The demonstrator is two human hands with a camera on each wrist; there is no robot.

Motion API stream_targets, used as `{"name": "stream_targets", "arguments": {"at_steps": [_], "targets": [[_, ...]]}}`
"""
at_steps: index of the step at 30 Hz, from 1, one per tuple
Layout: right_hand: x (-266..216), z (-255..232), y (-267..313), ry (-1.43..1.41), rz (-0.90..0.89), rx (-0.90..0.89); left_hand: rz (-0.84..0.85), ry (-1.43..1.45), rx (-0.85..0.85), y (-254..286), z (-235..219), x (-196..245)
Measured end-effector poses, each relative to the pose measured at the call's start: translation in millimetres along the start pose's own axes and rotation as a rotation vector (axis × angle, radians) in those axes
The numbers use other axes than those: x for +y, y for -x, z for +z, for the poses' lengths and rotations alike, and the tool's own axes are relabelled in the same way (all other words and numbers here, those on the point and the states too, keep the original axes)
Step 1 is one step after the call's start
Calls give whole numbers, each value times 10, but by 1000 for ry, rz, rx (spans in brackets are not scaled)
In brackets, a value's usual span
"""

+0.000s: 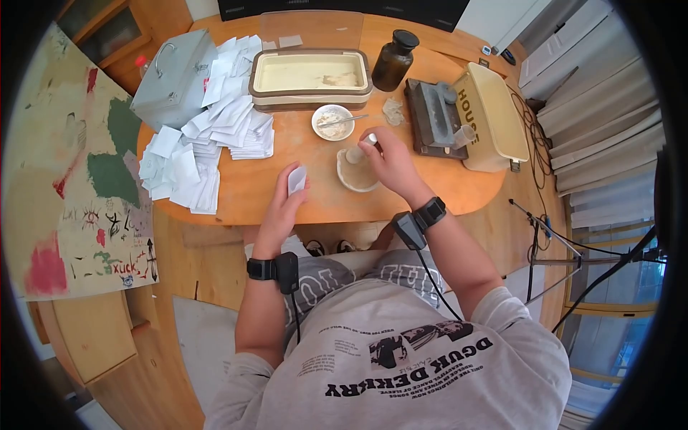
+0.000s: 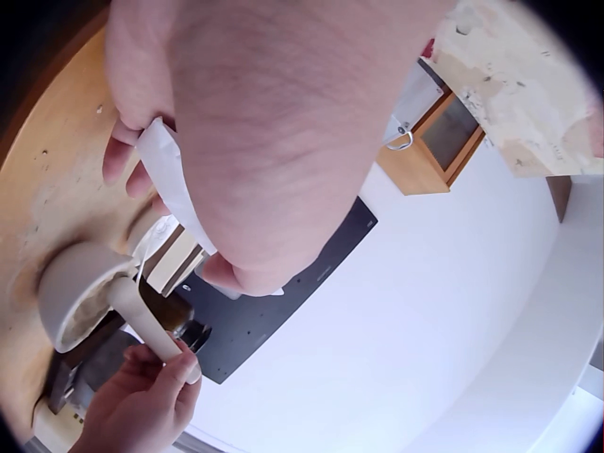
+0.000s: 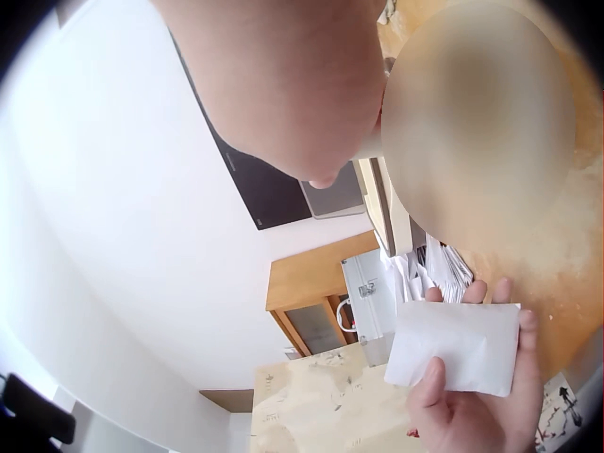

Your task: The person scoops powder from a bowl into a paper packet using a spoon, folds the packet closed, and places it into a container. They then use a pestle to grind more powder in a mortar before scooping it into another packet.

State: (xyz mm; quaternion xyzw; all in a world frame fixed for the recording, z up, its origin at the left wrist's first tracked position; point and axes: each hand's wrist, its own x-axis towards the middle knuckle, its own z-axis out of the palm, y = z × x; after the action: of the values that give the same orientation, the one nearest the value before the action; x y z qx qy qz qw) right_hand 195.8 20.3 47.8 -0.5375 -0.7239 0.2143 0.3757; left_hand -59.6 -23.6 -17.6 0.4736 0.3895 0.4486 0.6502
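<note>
My left hand (image 1: 279,204) holds a small white paper packet (image 1: 297,181), thumb across its face, as the right wrist view shows. My right hand (image 1: 394,165) grips the upper end of a pale pestle (image 2: 142,316). The pestle's thick head stands in a white mortar (image 1: 342,178) near the table's front edge. Just behind the mortar is a white bowl (image 1: 316,129) of pale powder with a metal spoon (image 1: 351,120) leaning in it. In the left wrist view, the left forearm hides part of the packet.
Piles of white packets (image 1: 236,122) and a silver metal case (image 1: 175,79) fill the table's left. Behind stand a cream-lined tray (image 1: 308,102) and a brown glass jar (image 1: 393,63). A dark grinding stone (image 1: 430,107) and a cream "HOUSE" box (image 1: 494,115) are at right.
</note>
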Motion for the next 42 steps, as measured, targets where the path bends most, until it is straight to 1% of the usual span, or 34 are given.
{"name": "stream_targets", "arguments": {"at_steps": [1,3,4,6,7,9,12,15,16,18,22,25,27,31,33,34,36,39,42], "targets": [[-25,-16,28,-1,1,-3,-2,1,2,9,-5,-5],[-101,-94,46,-68,156,-21,-7,-12,14,-9,-4,-7],[-95,-135,35,-67,157,-21,-7,-11,13,-23,-12,-22],[-56,-225,-6,-3,57,81,-5,15,16,-51,-27,-63],[-14,-245,-8,1,58,85,-4,16,11,-57,-13,-61],[89,-234,-10,-18,69,97,-27,171,7,-58,1,-41],[75,-161,59,-36,95,66,-12,197,-7,-36,-7,-32],[71,-155,80,-118,144,66,-15,202,-14,-25,2,-3],[93,-179,77,-119,145,67,-16,201,-15,-22,1,4],[169,-256,67,-91,141,125,-3,197,-39,-10,-1,9],[206,-281,130,-81,161,114,-10,196,-47,-34,4,-16],[143,-244,178,-98,126,75,6,175,-57,-34,26,-14],[152,-263,190,-120,159,93,-12,172,-42,-33,28,-4],[203,-345,257,-116,160,139,-42,155,-31,-21,38,15],[175,-352,322,-170,256,95,-26,151,-29,-23,49,-18],[161,-332,339,-167,259,96,-29,153,-32,-32,43,-43],[129,-277,365,-127,171,72,-21,121,-34,-50,21,-93],[109,-304,430,-197,186,119,-37,92,-22,-34,8,-109],[89,-345,559,-150,160,106,-35,54,-12,-6,32,-49]]}}
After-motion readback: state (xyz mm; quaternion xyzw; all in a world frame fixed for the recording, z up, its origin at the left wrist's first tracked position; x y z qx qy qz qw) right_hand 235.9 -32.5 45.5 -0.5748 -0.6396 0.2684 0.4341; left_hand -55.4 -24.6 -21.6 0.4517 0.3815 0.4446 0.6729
